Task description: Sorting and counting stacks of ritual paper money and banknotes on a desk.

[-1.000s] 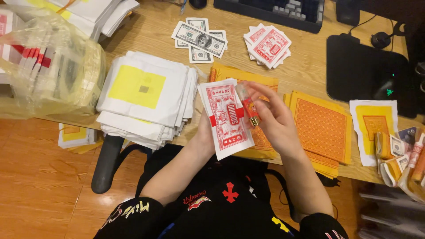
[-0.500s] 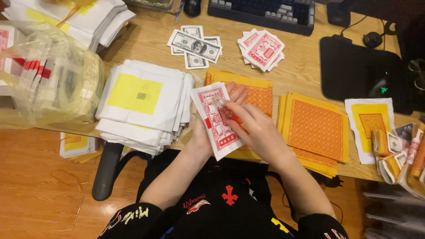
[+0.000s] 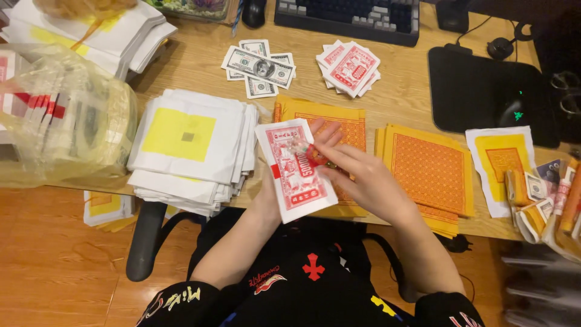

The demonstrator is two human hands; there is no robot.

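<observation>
- Compared with a second earlier, the red-and-white printed note point(image 3: 295, 171) had tilted and slid a little lower over the bench point(image 3: 200, 66) edge, and the right hand point(image 3: 357, 175) had moved across its face from the note's right side toward its middle.
- That shift suggested the sheet was being worked, perhaps folded or wrapped, rather than merely held; I could not tell which.
- The left hand point(image 3: 272, 194) was mostly hidden beneath the note, its grip closed on the paper from behind, with fingertips point(image 3: 324, 128) showing past the upper right edge.
- The right hand's grip was pinched together on a small crumpled reddish bit point(image 3: 307, 152) pressed against the note's face.
- The note sat in front of the person's chest, over the nearer orange-and-yellow sheet stack point(image 3: 327, 118).
- A second stack of orange patterned sheets point(image 3: 430, 169) lay just to the right.
- A thick pile of white papers with a yellow square point(image 3: 187, 139) stood to the left.
- A clear plastic bag of bundled papers point(image 3: 66, 121) bulged at the far left.
- Green-grey banknote-style sheets point(image 3: 259, 66) were fanned near the keyboard point(image 3: 348, 15).
- More red-and-white notes point(image 3: 350, 66) were fanned beside them.
- A white sheet with a yellow and orange panel point(image 3: 499, 163) lay at the right, near folded paper bundles point(image 3: 544, 206).
</observation>
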